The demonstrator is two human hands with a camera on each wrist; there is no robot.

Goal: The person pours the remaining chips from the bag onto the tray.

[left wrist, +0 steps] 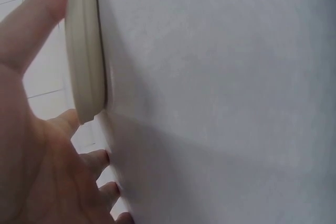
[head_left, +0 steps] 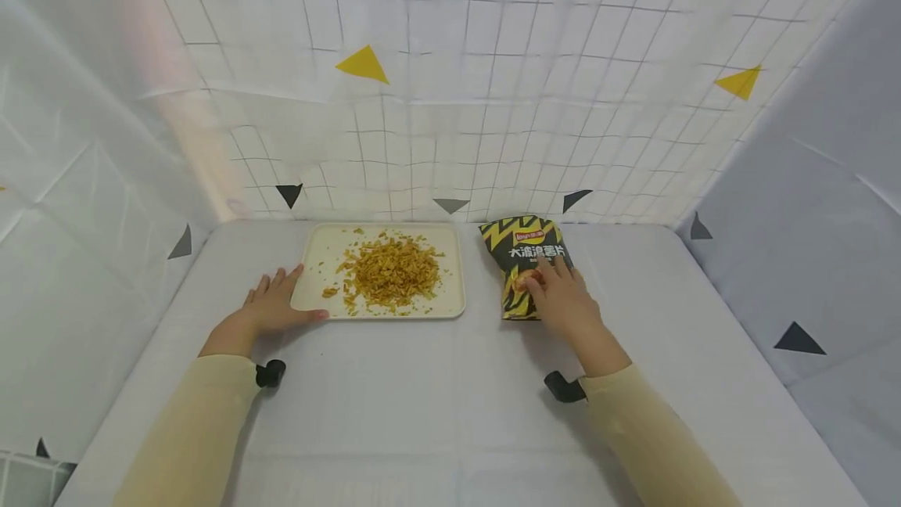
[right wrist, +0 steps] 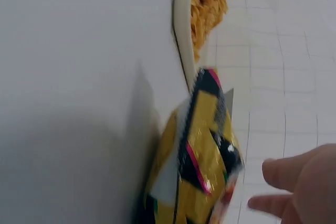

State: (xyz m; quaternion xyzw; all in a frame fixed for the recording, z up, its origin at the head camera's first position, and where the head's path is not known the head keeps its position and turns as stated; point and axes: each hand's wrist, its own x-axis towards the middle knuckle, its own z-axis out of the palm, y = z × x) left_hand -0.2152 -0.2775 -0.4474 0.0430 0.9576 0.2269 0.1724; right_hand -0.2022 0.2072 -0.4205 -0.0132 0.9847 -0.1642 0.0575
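A cream rectangular tray (head_left: 454, 272) lies on the white table, bearing a heap of crumbled golden chips (head_left: 396, 272). At its left end, my left hand (head_left: 271, 307) has its fingers spread, the thumb at the front rim and the index finger by the left side. The left wrist view shows that thumb against the rim of the tray (left wrist: 84, 40). To the right of the tray lies a black and yellow chip bag (head_left: 517, 241). Over its lower right part is my right hand (head_left: 566, 303). In the right wrist view its fingertips (right wrist: 278, 174) look apart from the bag (right wrist: 202, 156).
White cloth with a grid and coloured triangles hangs behind as a back wall (head_left: 450, 139), close to the tray and bag. Plain grey-white sheets (head_left: 795, 257) enclose the sides. A dark strap piece (head_left: 565, 387) is on the right wrist, another (head_left: 271, 373) on the left.
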